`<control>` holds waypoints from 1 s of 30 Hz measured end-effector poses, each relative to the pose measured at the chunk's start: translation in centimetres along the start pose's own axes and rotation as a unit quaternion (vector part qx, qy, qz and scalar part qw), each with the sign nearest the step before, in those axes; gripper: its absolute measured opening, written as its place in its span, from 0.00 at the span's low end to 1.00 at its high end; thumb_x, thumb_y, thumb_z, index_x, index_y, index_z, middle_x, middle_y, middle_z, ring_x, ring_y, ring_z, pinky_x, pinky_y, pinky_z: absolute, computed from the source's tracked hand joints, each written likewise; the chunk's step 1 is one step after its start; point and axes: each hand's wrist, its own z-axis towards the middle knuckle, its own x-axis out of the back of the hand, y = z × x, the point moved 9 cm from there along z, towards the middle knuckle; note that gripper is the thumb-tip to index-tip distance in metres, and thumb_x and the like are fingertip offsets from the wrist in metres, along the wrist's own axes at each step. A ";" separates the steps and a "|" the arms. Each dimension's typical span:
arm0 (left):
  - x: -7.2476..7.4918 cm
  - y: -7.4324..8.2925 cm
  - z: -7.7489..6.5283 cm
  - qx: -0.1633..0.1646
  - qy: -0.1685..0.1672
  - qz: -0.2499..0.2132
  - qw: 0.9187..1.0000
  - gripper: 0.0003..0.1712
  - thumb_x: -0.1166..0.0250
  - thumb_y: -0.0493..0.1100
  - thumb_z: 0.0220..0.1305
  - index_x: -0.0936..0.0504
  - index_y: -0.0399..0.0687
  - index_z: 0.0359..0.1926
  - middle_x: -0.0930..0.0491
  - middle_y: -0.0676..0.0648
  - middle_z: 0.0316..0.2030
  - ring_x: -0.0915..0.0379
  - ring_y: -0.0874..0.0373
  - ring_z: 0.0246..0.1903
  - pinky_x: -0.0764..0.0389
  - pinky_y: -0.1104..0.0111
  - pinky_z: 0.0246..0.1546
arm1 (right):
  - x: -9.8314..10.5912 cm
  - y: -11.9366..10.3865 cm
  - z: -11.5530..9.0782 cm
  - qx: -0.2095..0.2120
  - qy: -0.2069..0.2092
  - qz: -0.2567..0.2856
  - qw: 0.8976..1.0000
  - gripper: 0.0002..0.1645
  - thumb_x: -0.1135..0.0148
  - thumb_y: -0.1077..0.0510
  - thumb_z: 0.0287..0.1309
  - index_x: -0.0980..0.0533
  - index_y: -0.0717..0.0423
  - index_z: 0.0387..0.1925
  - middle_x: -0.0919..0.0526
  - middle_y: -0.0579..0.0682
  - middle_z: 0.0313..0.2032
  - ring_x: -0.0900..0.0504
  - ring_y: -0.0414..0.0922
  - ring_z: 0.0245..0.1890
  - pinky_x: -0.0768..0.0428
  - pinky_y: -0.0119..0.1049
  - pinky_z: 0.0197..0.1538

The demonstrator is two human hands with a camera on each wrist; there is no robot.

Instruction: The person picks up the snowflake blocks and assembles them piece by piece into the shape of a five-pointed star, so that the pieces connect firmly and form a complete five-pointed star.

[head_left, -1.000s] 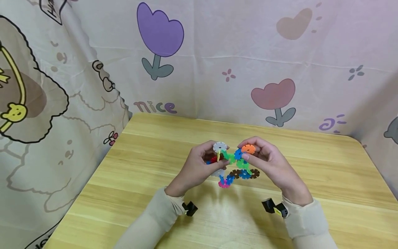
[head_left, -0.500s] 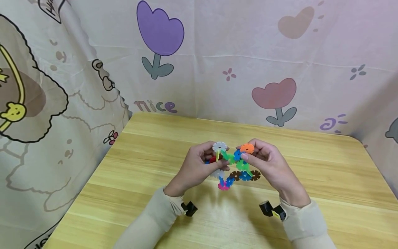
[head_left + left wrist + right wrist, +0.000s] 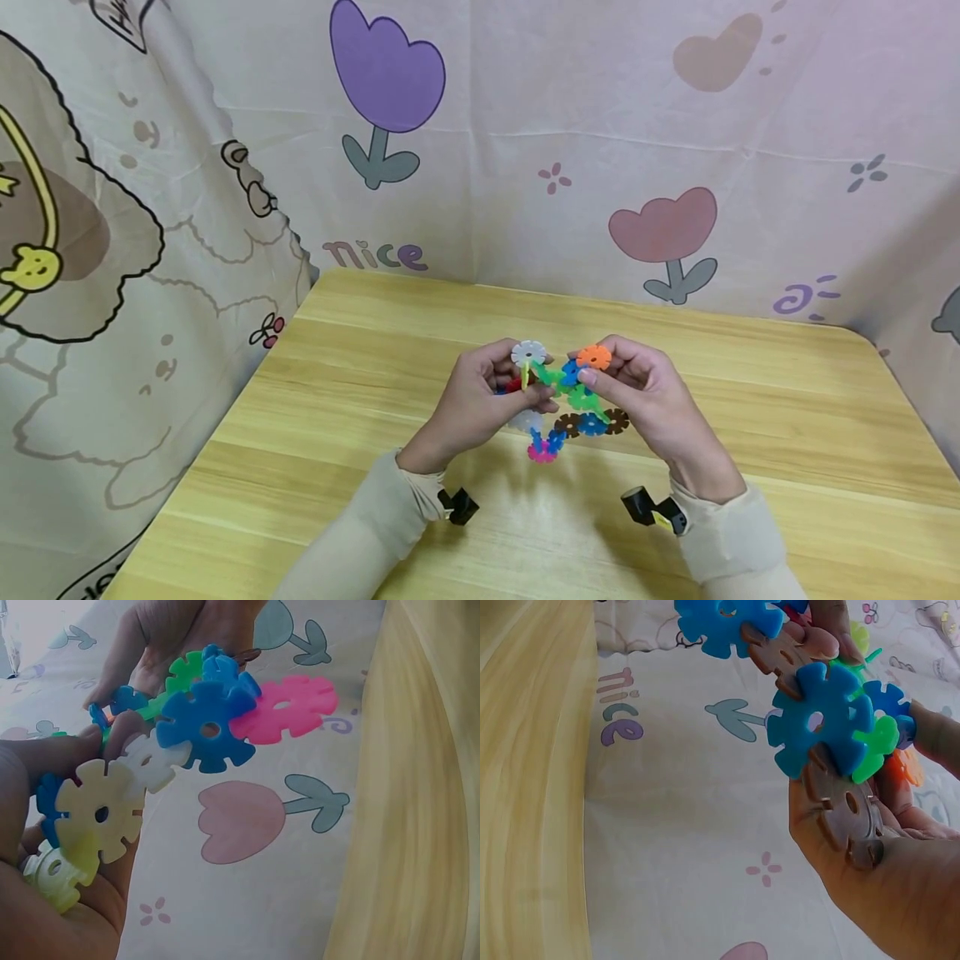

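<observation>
Notched plastic snowflake discs, linked in a looping multicoloured chain, hang between both hands over the table. My left hand (image 3: 472,404) grips the chain's left part, where a white disc (image 3: 529,353) stands up near the fingertips. My right hand (image 3: 660,404) pinches a blue disc (image 3: 573,372) between thumb and fingers, with an orange disc (image 3: 594,357) joined above it. Lowest hangs a pink disc (image 3: 542,452); brown discs (image 3: 567,425) run to the right. In the left wrist view, a cream disc (image 3: 86,799) lies by the left thumb. Fingers hide parts of the chain.
Beneath the hands is a wooden table (image 3: 360,350). A printed cloth (image 3: 525,83) with tulips and hearts hangs behind it and along the left side. Small black cameras (image 3: 459,505) are strapped at both wrists over light sleeves.
My right hand has shifted slightly left, bringing the blue and orange discs a little nearer my left hand. The pink disc hangs slightly lower. Both grips look the same.
</observation>
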 end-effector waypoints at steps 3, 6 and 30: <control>0.0 -0.1 0.0 0.003 0.002 -0.001 1.000 0.17 0.32 0.25 0.65 0.20 0.32 0.54 0.14 0.36 0.38 0.12 0.43 0.35 0.11 0.53 0.40 | 0.1 -0.1 0.0 0.001 -0.001 -0.008 1.000 0.06 0.38 0.67 0.71 0.22 0.69 0.44 0.15 0.52 0.36 0.19 0.44 0.32 0.17 0.33 0.38; 0.0 -0.2 0.0 0.009 0.003 -0.005 1.000 0.17 0.32 0.25 0.65 0.20 0.32 0.54 0.14 0.36 0.38 0.11 0.44 0.35 0.11 0.53 0.40 | 0.1 -0.1 0.1 -0.001 -0.002 -0.013 1.000 0.06 0.38 0.67 0.71 0.22 0.68 0.44 0.15 0.51 0.36 0.20 0.44 0.32 0.18 0.33 0.37; -0.9 -0.4 0.0 0.042 -0.052 -0.064 0.996 0.16 0.36 0.24 0.68 0.25 0.31 0.55 0.15 0.33 0.43 0.11 0.44 0.36 0.12 0.51 0.43 | -0.1 -0.3 -0.2 -0.012 -0.006 -0.051 0.999 0.11 0.35 0.66 0.69 0.17 0.65 0.51 0.13 0.57 0.44 0.15 0.46 0.38 0.14 0.34 0.43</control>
